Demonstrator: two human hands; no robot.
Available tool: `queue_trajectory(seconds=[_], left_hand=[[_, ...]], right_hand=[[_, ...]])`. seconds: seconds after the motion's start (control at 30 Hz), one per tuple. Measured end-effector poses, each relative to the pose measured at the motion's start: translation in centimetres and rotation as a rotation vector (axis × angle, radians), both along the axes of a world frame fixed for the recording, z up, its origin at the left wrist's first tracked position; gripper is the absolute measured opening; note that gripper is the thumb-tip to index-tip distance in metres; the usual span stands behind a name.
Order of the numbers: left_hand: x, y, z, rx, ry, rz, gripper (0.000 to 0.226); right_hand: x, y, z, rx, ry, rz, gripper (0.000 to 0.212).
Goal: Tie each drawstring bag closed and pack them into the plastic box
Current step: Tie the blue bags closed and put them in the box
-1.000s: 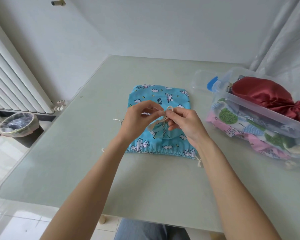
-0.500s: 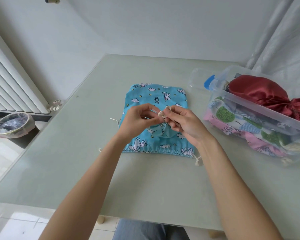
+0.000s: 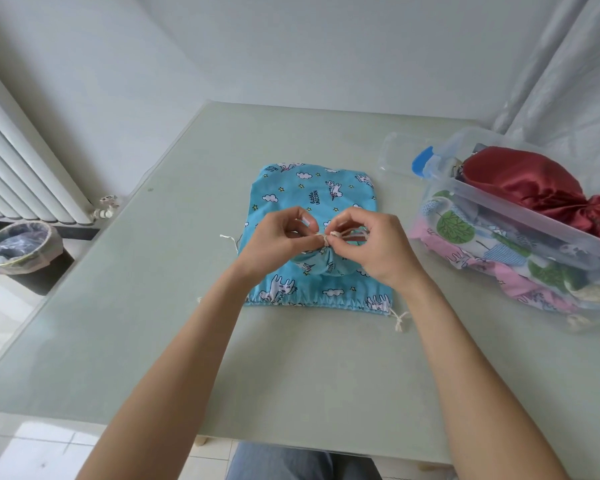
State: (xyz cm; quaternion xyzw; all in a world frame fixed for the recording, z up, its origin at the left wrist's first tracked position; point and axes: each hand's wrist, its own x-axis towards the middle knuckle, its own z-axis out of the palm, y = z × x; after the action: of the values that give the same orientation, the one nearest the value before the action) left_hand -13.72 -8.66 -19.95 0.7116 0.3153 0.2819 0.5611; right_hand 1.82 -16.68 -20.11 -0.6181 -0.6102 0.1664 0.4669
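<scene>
Head view: cream cotton drawstring (image 3: 326,238) is pinched at one point by left hand (image 3: 278,242) and right hand (image 3: 371,247), presumably to cinch a knot. Blue unicorn-print fabric bag (image 3: 312,192) lies mid-counter (image 3: 153,341); clear plastic box (image 3: 520,216) at 3 o'clock.

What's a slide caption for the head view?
Both hands pinch the cord above a blue unicorn drawstring bag, beside a plastic box of bags.

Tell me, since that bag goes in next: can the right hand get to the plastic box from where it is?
Probably yes. The plastic box stands open on the table to the right of the right hand, with bare tabletop between, but that hand is pinching the cord now.
</scene>
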Motion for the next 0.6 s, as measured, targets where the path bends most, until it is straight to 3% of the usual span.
queue_trajectory(seconds=[0.2, 0.47, 0.6], left_hand=[[0.2, 0.1, -0.2, 0.111, -0.043, 0.074, 0.017], [-0.7, 0.5, 0.0, 0.069, -0.129, 0.001, 0.021], [-0.2, 0.4, -0.3, 0.164, -0.058, 0.137, 0.022]], right_hand=[[-1.4, 0.6, -0.7, 0.265, -0.573, -0.191, 0.008], [-1.4, 0.9, -0.9, 0.340, -0.552, -0.167, 0.014], [-1.4, 1.0, -1.0, 0.268, -0.477, -0.132, 0.020]])
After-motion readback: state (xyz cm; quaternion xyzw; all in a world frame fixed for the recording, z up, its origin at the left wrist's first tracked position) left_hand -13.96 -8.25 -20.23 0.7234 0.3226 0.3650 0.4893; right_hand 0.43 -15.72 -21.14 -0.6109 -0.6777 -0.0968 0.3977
